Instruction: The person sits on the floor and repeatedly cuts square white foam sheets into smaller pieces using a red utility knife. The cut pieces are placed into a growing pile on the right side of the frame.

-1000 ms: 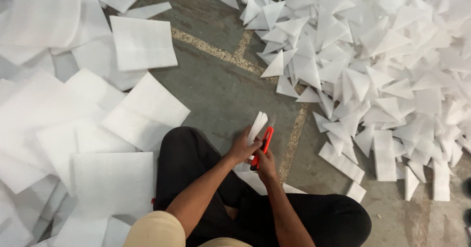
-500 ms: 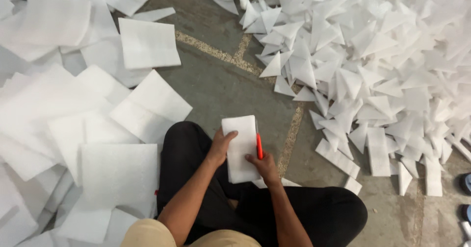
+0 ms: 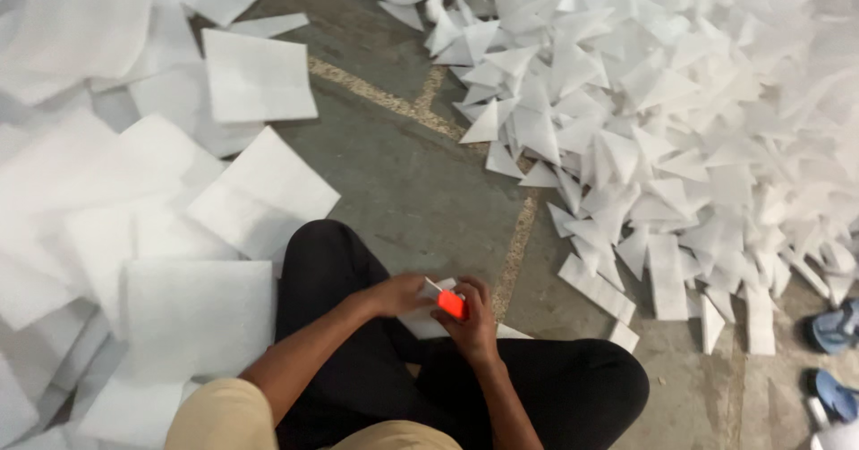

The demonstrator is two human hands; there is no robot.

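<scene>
I sit cross-legged on the floor in black trousers. My left hand (image 3: 398, 294) grips the edge of a small white foam sheet (image 3: 429, 323) held low over my lap. My right hand (image 3: 472, 320) is closed around a red cutter (image 3: 452, 304), which lies against the sheet. Most of the sheet is hidden behind my hands.
Square white foam sheets (image 3: 255, 74) lie spread over the floor on the left. A big heap of cut white triangles and strips (image 3: 680, 119) covers the right. Grey concrete floor (image 3: 403, 182) shows between them. Blue sandals (image 3: 837, 325) sit at the right edge.
The white sheet, held up flat in front of me half a second ago, has come down towards my lap, and my hands have closed together around it and the cutter.
</scene>
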